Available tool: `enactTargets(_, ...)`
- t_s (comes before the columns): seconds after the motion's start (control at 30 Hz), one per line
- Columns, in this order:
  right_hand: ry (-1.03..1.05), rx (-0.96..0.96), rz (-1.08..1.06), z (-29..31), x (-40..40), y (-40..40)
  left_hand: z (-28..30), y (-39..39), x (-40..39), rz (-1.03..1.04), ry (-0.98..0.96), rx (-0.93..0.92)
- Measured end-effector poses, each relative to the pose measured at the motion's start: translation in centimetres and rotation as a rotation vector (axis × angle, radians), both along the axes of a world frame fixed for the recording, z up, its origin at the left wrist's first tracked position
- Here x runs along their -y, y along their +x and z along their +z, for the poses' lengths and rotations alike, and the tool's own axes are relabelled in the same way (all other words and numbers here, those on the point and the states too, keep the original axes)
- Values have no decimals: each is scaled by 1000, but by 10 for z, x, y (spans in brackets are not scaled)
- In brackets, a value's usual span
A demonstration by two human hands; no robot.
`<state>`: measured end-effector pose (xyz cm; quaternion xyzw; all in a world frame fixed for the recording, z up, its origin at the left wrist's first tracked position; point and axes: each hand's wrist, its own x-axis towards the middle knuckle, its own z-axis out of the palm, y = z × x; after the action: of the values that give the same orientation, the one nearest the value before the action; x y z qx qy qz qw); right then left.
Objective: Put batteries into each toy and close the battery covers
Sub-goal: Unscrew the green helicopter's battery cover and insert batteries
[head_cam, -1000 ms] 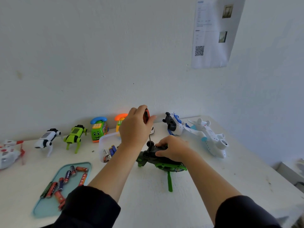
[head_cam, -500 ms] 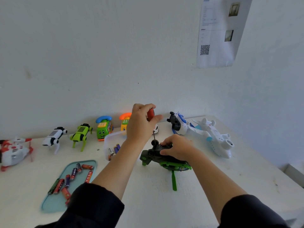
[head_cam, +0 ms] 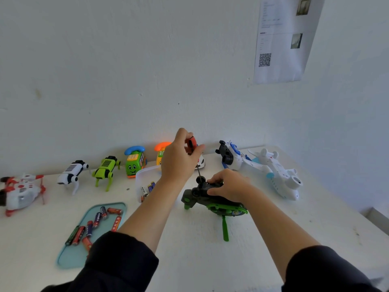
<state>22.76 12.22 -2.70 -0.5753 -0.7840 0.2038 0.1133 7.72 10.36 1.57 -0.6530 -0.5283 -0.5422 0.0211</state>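
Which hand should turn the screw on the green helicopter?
Left hand: it already holds the screwdriver upright, tip down on the helicopter. The right hand is busy steadying the toy.

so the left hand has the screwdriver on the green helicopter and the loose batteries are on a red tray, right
Not quite: the tray is light blue, not red, as the head view shows. The rest holds: the left hand grips the screwdriver over the green helicopter, and batteries lie on the tray.
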Motion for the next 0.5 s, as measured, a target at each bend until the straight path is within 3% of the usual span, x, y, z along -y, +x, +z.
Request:
enactTargets(0.13,2,1,-1,-2,-1,0,9,-6,-2,66,-63,-11)
enactTargets(0.33,-3,12,0,1,1,0,21,-9,-2,-262,-242,111)
enactTargets(0.5,5,-6,-8,-1,2,-1,14,6,-4,-149,-71,75)
